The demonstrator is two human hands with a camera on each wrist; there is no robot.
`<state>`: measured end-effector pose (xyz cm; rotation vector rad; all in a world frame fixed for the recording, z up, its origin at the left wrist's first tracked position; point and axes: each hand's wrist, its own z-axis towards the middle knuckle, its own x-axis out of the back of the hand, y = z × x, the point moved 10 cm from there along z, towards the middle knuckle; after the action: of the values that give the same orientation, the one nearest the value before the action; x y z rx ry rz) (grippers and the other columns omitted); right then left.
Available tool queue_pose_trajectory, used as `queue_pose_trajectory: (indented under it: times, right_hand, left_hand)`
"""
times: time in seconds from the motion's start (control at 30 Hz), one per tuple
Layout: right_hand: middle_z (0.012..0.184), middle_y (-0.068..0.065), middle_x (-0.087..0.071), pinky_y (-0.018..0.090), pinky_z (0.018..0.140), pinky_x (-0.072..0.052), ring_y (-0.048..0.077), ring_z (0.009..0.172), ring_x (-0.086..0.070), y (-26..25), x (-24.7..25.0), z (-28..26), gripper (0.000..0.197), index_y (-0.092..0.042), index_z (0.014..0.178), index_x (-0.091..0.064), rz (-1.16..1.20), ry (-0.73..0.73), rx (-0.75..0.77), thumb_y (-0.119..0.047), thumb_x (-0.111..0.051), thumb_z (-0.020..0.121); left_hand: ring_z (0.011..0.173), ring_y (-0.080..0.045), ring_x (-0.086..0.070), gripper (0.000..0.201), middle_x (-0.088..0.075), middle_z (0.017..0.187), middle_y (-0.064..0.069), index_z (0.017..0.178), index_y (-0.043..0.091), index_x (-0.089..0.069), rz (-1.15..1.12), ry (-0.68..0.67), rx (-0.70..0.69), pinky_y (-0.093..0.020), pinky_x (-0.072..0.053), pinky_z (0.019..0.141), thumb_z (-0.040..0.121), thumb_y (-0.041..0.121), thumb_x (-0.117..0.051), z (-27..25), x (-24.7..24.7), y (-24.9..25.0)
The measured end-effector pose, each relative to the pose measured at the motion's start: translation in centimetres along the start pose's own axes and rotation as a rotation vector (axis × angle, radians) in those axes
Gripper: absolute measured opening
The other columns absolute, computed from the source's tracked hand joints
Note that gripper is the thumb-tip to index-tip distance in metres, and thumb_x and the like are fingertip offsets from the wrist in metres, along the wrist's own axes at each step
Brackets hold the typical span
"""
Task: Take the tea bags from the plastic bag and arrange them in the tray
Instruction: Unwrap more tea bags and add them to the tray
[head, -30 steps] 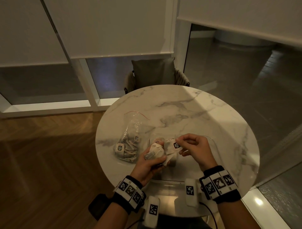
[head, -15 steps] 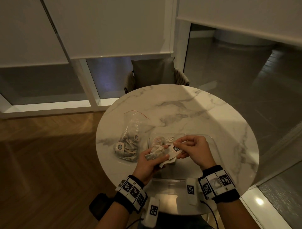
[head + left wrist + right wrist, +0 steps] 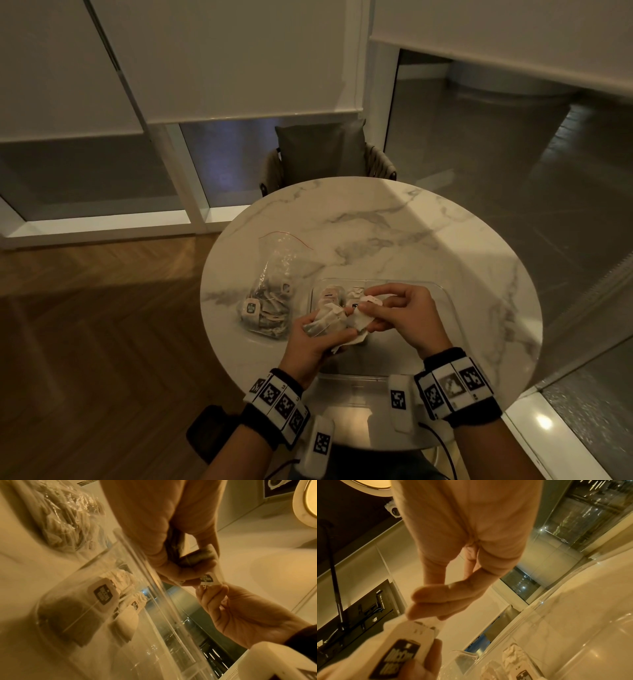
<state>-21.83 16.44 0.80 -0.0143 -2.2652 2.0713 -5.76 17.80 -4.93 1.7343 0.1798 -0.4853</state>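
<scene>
Round marble counter (image 3: 428,240), serving as landmark. Item one: clear plastic tray (image 3: 442,291), on the near half of the counter, holding several tea bags (image 3: 329,296) with dark-printed paper tags at its far left end; the same bags show through the tray wall in the left wrist view (image 3: 104,596). Item two: plastic bag (image 3: 270,301) with a red seal line, lying on the counter just left of the tray, more tea bags (image 3: 251,308) inside it. Item three: left hand (image 3: 315,337), held above the tray's left part, its grip curled round a crumpled bunch of tea bags (image 3: 325,322). Item four: right hand (image 3: 400,315), above the tray and touching the bunch, its grip a pinch of thumb and fingertips on one paper tag (image 3: 208,580), which the right wrist view shows close up (image 3: 399,654); remaining fingers loosely bent. Item five: grey cushioned chair (image 3: 325,154), at the far side of the counter. Item six: wooden herringbone floor (image 3: 102,342), to the left of the counter. Both wrists carry black bands with square printed markers.
</scene>
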Motion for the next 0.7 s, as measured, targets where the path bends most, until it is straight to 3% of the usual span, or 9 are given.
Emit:
queue_pose_trajectory:
  times: [0.07,0.23,0.37,0.57,0.7]
  right_hand:
    - [0.070,0.027,-0.069,0.025,0.055,-0.058,0.026,0.052,-0.069,0.07,-0.31,-0.01,0.028,-0.001,0.095,-0.073,0.012,-0.017,-0.012,0.002,-0.083,0.070]
    - [0.064,0.016,-0.072,0.024,0.054,-0.058,0.023,0.050,-0.068,-0.12,-0.83,-0.18,0.027,0.000,0.096,-0.072,0.025,-0.048,-0.015,0.004,-0.081,0.071]
    - [0.063,0.014,-0.071,0.024,0.053,-0.057,0.022,0.049,-0.068,0.01,-0.63,-0.16,0.026,0.000,0.096,-0.072,0.022,-0.037,-0.018,0.003,-0.082,0.071]
    - [0.059,0.013,-0.069,0.023,0.052,-0.055,0.021,0.051,-0.068,0.36,-0.14,-0.04,0.024,0.000,0.093,-0.074,0.006,-0.003,-0.016,0.003,-0.082,0.071]
    - [0.059,0.012,-0.069,0.023,0.052,-0.056,0.021,0.052,-0.068,0.48,-0.45,0.03,0.025,0.001,0.093,-0.074,0.021,-0.011,-0.017,0.006,-0.081,0.070]
  left_hand:
    - [0.075,-0.013,-0.069,0.042,-0.074,0.087,-0.010,0.109,0.002,-0.071,-0.013,0.020,-0.017,-0.022,-0.051,0.056,0.067,0.000,-0.079,0.02,0.17,0.09]
    - [0.068,-0.013,-0.070,0.028,-0.074,0.079,-0.008,0.092,0.007,-0.073,-0.001,0.051,-0.040,-0.021,-0.050,0.053,0.064,0.008,-0.077,-0.13,0.14,0.32]
    - [0.064,-0.012,-0.068,0.045,-0.072,0.077,-0.010,0.094,0.002,-0.073,-0.011,0.064,-0.043,-0.021,-0.049,0.050,0.055,0.022,-0.080,-0.11,0.22,0.37]
    - [0.069,-0.012,-0.067,0.040,-0.074,0.086,-0.011,0.104,0.003,-0.073,0.010,-0.013,-0.052,-0.021,-0.050,0.056,0.064,0.001,-0.080,-0.27,-0.08,0.40]
    - [0.076,-0.015,-0.070,0.039,-0.075,0.091,-0.013,0.102,0.006,-0.074,0.019,-0.017,-0.065,-0.022,-0.052,0.059,0.065,-0.003,-0.079,-0.26,-0.20,0.69]
